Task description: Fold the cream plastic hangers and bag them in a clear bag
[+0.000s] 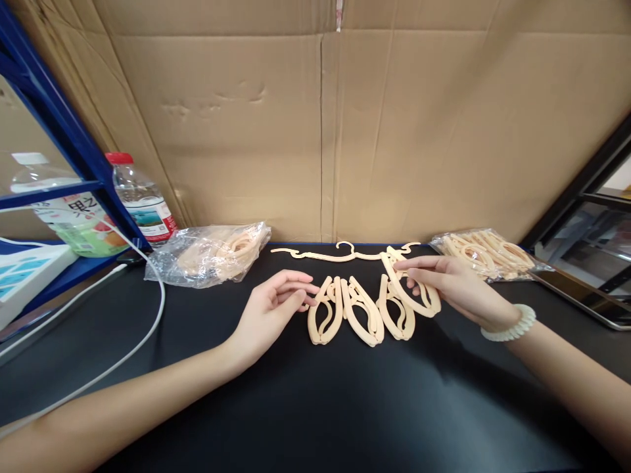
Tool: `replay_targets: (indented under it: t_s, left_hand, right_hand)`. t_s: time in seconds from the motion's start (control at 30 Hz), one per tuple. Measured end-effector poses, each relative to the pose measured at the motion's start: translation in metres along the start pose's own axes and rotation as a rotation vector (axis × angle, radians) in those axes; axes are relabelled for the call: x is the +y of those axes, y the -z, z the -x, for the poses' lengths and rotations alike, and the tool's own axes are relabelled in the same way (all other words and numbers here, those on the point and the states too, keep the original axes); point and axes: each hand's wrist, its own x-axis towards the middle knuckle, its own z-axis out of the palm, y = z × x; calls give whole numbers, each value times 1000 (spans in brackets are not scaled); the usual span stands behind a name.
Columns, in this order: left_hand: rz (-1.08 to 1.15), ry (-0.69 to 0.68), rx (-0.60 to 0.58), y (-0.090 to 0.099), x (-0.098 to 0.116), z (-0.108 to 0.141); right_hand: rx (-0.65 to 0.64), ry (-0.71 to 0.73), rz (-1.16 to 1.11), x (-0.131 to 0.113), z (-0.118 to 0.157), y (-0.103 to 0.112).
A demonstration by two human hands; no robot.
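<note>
Three folded beige hangers lie side by side on the black table (pixel 315 407): a left one (pixel 312 326), a middle one (pixel 355 320) and a right one (pixel 387 322). My right hand (pixel 448 282) pinches another folded hanger (pixel 428 307), tilted and partly over the right one. Beside the left folded hanger is my left hand (pixel 276 309), its fingers loosely bent and apart, with nothing visibly gripped; its fingertips are close to that hanger's edge. An unfolded hanger (pixel 325 256) lies behind the row, its right end partly hidden by the held hanger.
A clear bag of hangers (pixel 211 256) sits at the back left, another bag (pixel 486 253) at the back right. Bottles (pixel 148 210), a blue rack (pixel 64 112) and a white cable (pixel 160 309) are on the left. Cardboard (pixel 246 131) stands behind.
</note>
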Motion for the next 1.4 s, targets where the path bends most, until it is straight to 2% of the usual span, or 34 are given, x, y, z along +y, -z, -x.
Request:
replay_targets:
  t_s: [0.1,0.2,0.3,0.4,0.53,0.7,0.83,0.97,1.27,1.4]
  left_hand:
    - [-13,3,3,2,-3,-3]
    - [-36,0,-14,3,-6,-5]
    - [-53,-1,-25,4,-10,-7]
    - [-62,8,-25,5,-13,-8]
    - [-69,18,-21,5,-16,-10]
    - [-72,10,-26,5,-16,-11]
    - [-73,9,-25,5,-17,-10]
    - [-73,9,-24,5,-18,-10]
    - [-77,-3,-40,6,-20,-10]
    - [-79,-2,-46,7,-21,-10]
  right_hand:
    - [11,-4,124,8,-5,-1]
    - [-31,-27,281,11,-6,-5]
    - [-62,26,502,10,-5,-5]
    - [-85,80,608,10,-4,-3]
    - [-81,65,611,12,-4,-4]
    - [24,161,616,15,-4,-11]
    - [-2,4,440,17,-5,-13]
    - [19,13,280,22,-8,-13]
    - [162,-13,454,24,-6,-24]
    - [149,-36,466,24,-6,-24]
